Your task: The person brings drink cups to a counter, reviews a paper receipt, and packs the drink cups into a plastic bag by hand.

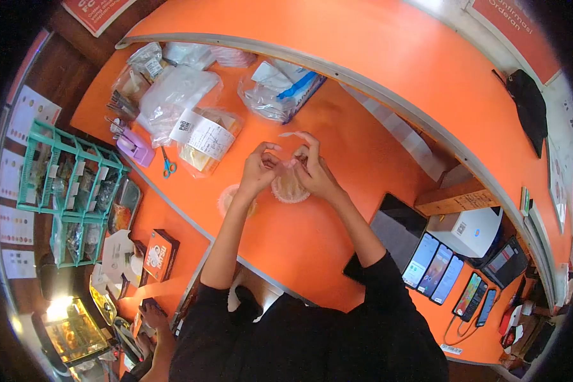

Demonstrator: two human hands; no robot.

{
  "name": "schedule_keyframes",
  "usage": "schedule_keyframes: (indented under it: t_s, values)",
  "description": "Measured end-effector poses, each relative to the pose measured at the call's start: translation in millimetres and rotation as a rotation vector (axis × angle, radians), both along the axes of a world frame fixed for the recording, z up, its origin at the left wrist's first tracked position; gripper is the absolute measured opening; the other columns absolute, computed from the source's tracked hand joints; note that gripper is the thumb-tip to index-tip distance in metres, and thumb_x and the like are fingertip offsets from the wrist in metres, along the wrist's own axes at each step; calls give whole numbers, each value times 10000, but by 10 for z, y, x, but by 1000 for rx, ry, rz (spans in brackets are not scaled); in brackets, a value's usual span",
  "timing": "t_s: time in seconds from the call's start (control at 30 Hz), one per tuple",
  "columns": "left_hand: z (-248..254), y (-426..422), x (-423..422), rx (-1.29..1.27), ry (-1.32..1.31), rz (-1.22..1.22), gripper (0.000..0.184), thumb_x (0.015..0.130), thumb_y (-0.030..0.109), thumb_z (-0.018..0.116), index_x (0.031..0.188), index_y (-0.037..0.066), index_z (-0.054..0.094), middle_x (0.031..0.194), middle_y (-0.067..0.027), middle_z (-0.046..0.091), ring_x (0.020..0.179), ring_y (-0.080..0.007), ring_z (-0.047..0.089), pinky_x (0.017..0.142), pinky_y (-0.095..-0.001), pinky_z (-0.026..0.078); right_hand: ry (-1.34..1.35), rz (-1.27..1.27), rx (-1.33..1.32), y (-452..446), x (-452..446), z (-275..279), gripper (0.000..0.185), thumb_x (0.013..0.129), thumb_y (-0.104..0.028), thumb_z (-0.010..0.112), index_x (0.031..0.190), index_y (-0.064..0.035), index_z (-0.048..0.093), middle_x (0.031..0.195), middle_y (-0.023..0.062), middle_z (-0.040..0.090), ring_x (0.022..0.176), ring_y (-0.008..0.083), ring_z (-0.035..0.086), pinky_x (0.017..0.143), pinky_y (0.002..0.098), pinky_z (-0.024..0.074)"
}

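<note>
My left hand and my right hand are close together over the orange counter, fingers and thumbs pinched on the thin top of a clear plastic bag. A loose strip of its plastic sticks up by my right fingertips. Just below my hands, the bag's rounded lower part shows pale contents that I cannot make out. Partly hidden behind my left forearm is a second round, pale, see-through pack on the counter.
A packed bag with a receipt, scissors and a purple tape dispenser lie to the left. A tissue pack lies beyond my hands. Phones and a dark tablet are at right. Another person's hand is lower left.
</note>
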State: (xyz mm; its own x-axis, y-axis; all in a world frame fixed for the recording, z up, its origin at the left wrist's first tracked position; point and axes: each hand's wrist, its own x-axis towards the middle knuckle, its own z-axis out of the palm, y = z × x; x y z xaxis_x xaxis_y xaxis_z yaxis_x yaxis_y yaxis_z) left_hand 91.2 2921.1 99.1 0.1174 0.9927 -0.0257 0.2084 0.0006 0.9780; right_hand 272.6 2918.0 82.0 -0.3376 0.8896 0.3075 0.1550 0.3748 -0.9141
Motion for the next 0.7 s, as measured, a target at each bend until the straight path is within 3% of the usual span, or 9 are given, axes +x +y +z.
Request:
schedule_keyframes:
  t_s: [0.13,0.2,0.27,0.3,0.37,0.43,0.5,0.57,0.7]
  values:
    - [-103,74,-71,-16,46,-23,381,784,9,692,1142,5,563,755,-75,663,681,-113,632,621,-252,497,28,32,-65,16,1,-5,673,923,-53,575,1455,-62,161,1052,149,546,943,228,577,816,344,472]
    - [-63,50,-109,-27,44,-23,428,788,19,702,1189,4,551,735,-68,661,658,-118,631,621,-253,505,43,-165,207,-7,-17,87,623,865,-46,631,1410,-104,334,1236,171,503,1117,299,510,892,382,464]
    - [47,-86,-179,70,143,56,561,789,71,724,1298,13,495,945,-156,667,840,-199,660,715,-334,540,21,-257,228,-90,39,230,559,851,-71,657,1355,-103,417,1306,161,460,1170,301,468,943,401,435]
    - [147,-192,-251,71,143,57,561,789,71,724,1298,13,495,945,-156,667,840,-199,660,715,-334,540,-3,-350,242,-154,88,302,499,836,-96,682,1301,-102,501,1376,150,416,1223,304,426,994,420,405]
    - [352,-475,-459,488,701,67,700,742,159,769,1368,98,460,1195,-227,556,1104,-306,579,843,-431,527,-64,-410,285,-276,254,386,455,836,-139,707,1260,-106,545,1352,136,432,1200,268,452,947,395,412]
    - [424,-851,-611,434,925,-22,747,707,207,793,1371,146,456,1248,-231,498,1179,-337,511,878,-467,507,-118,-471,329,-397,380,412,415,835,-182,732,1219,-110,590,1328,122,447,1177,233,478,899,371,418]
    - [441,-1003,-654,372,1149,-105,793,672,254,818,1374,194,452,1302,-235,439,1254,-368,442,913,-503,488,54,-372,152,-540,426,428,352,810,-185,753,1123,-98,617,1165,72,552,1097,204,519,867,330,403]
    - [342,-1029,-656,70,876,-131,779,615,284,847,1314,230,507,1268,-207,478,1211,-385,491,920,-526,485,132,-312,98,-710,372,378,348,801,-175,755,1105,-93,609,1094,51,571,1057,188,528,856,319,397]
    - [397,-1047,-768,157,755,-29,664,634,243,849,1223,163,552,1159,-159,576,1122,-326,555,852,-441,530,163,-143,26,-1072,206,386,360,780,-164,766,1083,-76,591,1025,31,582,986,152,529,845,307,400]
